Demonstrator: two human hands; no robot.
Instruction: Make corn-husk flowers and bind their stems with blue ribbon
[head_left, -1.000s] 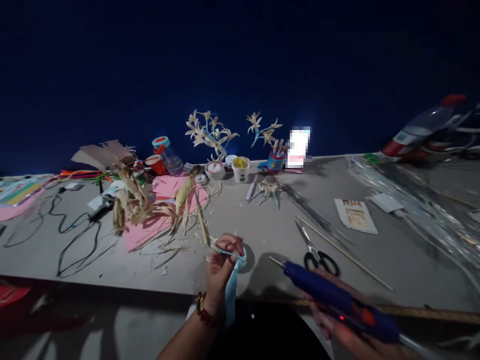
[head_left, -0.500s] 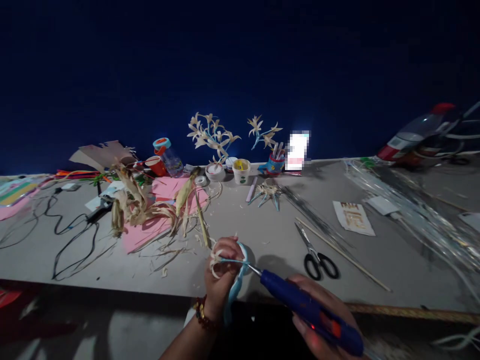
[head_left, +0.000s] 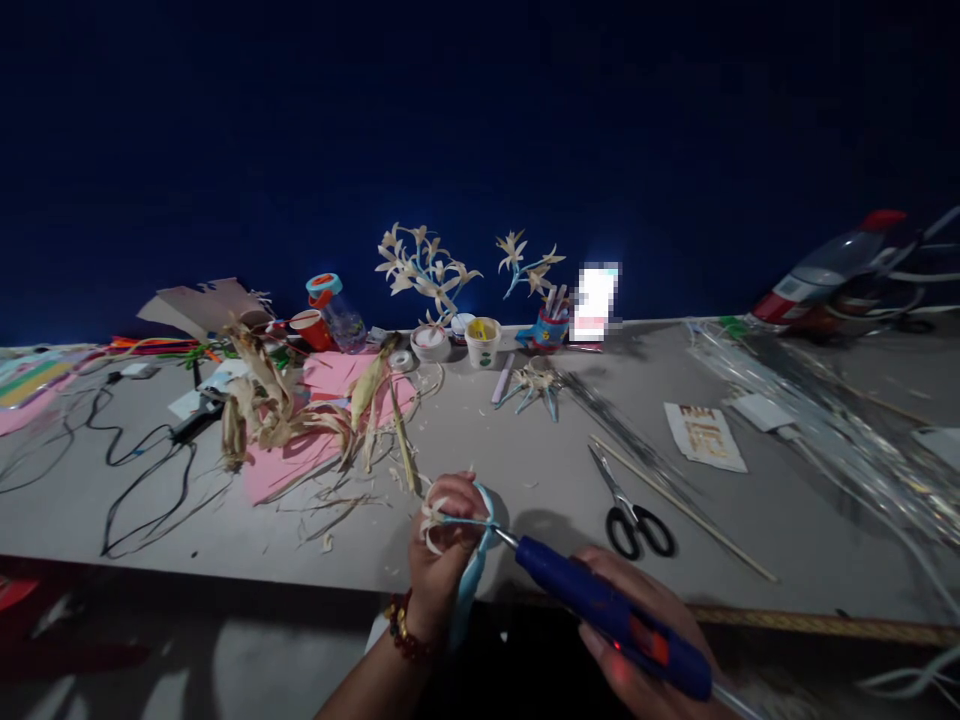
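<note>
My left hand [head_left: 444, 535], wearing a beaded bracelet, is closed around a small pale husk flower [head_left: 433, 520]. The flower's thin light-blue stem [head_left: 465, 520] points right. A light-blue strip [head_left: 470, 580] loops by the stem's end and hangs below the hand. In my right hand [head_left: 637, 600] is a blue hot glue pen [head_left: 600, 595] with an orange switch and a glowing red light. Its metal tip touches or nearly touches the stem's end and the strip. Black-handled scissors [head_left: 630, 515] lie open on the table, just beyond my right hand.
Dry corn husks [head_left: 262, 400] and pink sheets [head_left: 289, 475] cover the left side. Husk-flower sprays [head_left: 427, 270], cups [head_left: 484, 345] and a bright blurred screen [head_left: 596, 300] stand at the back. Thin wires [head_left: 630, 430], a stick [head_left: 697, 520] and clear plastic wrapping [head_left: 825, 440] lie right.
The glue pen has shifted slightly left, its tip still at the stem's end. The blue strip hangs a little differently. My left hand has kept its hold.
</note>
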